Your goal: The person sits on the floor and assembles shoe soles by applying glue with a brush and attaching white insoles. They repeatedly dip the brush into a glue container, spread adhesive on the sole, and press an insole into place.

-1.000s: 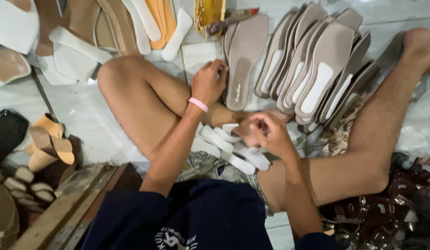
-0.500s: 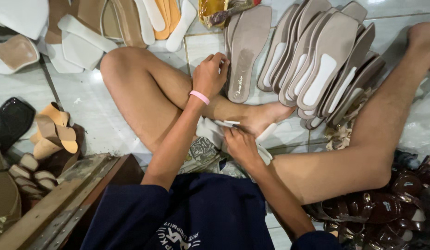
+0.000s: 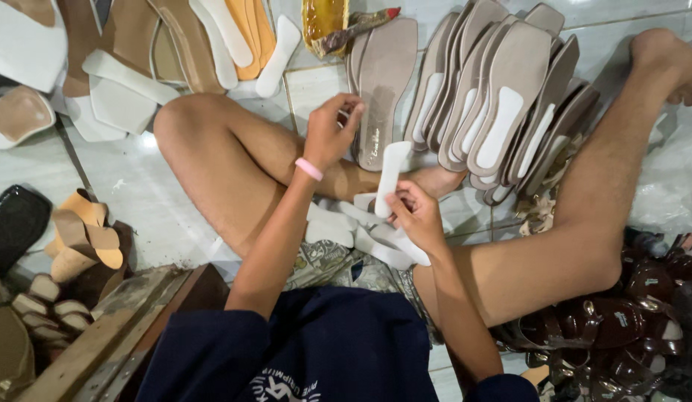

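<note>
- Fingers [image 3: 402,202] of the right hand [image 3: 416,219] are pinched together on the lower end of a white insole pad [image 3: 391,173], which is held upright above the lap, between the two bent legs; fingers [image 3: 351,112] of the left hand [image 3: 329,134] are curled loosely and spread a little at the edge of a grey-beige insole [image 3: 384,89], and whether that insole is actually gripped cannot be told.
- Floor tiles [image 3: 137,186] carry everything; no counter is seen.
- Fanned stack of insoles [image 3: 502,97], lying overlapped to the right of the single insole, is judged light but prone to sliding apart if nudged.
- Single grey-beige insole, lying flat on the floor just beyond the left hand, is judged thin, stiff enough to keep its shape, and best taken by its long edge or heel end.
- Loose pile of white pads [image 3: 353,231] is seen on the lap beneath the right hand, the pieces overlapping.
- White insole pad itself is judged very light, thin and bendable, probably foam; it is best pinched at one narrow end, as it is now, so that the rest hangs free and flat.
</note>
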The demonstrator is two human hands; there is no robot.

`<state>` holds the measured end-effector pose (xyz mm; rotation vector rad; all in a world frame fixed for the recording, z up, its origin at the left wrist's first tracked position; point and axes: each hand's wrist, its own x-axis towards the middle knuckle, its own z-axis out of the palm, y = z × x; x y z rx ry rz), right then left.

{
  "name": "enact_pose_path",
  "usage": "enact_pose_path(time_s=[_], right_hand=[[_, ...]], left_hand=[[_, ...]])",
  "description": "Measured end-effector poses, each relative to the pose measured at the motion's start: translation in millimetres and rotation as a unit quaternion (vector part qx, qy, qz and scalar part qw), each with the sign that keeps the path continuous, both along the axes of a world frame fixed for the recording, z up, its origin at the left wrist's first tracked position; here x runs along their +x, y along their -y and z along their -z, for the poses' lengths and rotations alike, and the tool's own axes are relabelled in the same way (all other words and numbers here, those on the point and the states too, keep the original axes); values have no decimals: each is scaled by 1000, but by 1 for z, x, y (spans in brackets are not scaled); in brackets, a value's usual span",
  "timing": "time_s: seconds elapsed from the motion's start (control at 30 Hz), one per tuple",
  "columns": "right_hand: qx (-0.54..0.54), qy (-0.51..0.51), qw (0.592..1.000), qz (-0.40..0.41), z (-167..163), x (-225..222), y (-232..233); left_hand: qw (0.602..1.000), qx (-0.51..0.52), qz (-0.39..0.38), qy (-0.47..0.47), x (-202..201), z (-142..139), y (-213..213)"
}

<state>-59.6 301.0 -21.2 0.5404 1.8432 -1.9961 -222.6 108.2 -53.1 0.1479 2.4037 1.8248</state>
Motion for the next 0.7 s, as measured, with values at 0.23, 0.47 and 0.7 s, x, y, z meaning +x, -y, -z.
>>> enact_pose_path(time_s=[0.23, 0.47, 0.7], right_hand=[[77, 1, 997, 8, 1, -12, 3], [162, -74, 982, 56, 20, -36, -20], [129, -111, 979, 116, 44, -59, -34]], left_hand=[[949, 182, 184, 178, 24, -1, 8], [994, 48, 83, 53, -23, 16, 2], [983, 128, 81, 107, -55, 19, -15]])
